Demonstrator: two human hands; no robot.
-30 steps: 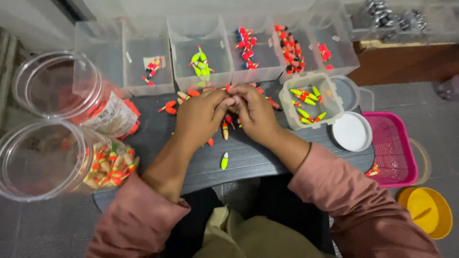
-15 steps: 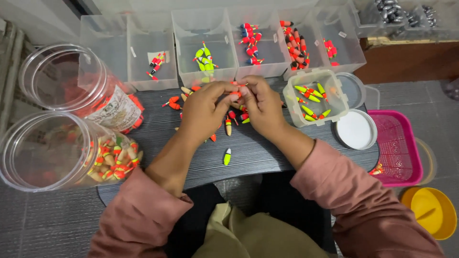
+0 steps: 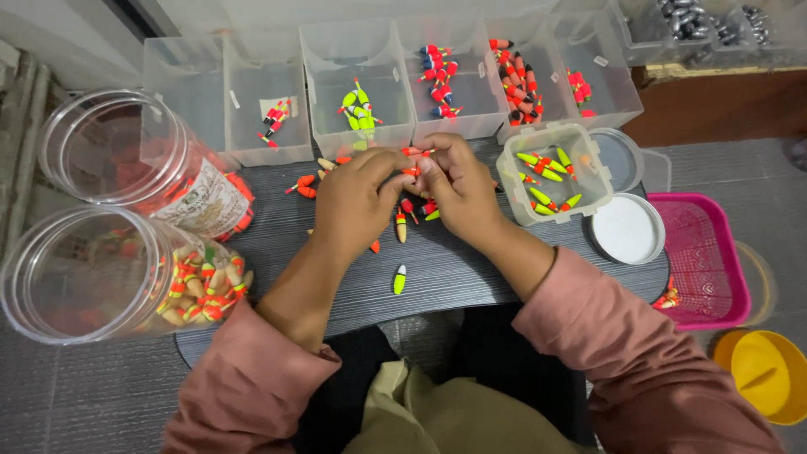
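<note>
My left hand [image 3: 357, 202] and my right hand [image 3: 458, 185] meet over a small dark table [image 3: 471, 277], fingertips pinched together on a small orange fishing float [image 3: 411, 171]. More loose orange and yellow-green floats [image 3: 402, 225] lie on the table under and around the hands. One yellow-green float [image 3: 399, 279] lies alone nearer to me. Beyond the hands stands a row of clear sorting bins [image 3: 357, 84] with floats grouped by colour.
Two big clear jars [image 3: 109, 269] with floats lie at the left. A small clear box of yellow-green floats [image 3: 555, 172] and its white lid [image 3: 626, 229] sit at the right. A pink basket [image 3: 702, 261] and a yellow bowl [image 3: 769, 374] stand on the floor.
Both hands have stayed together at the same spot, fingers shifting slightly on the float. The view has tilted down a little.
</note>
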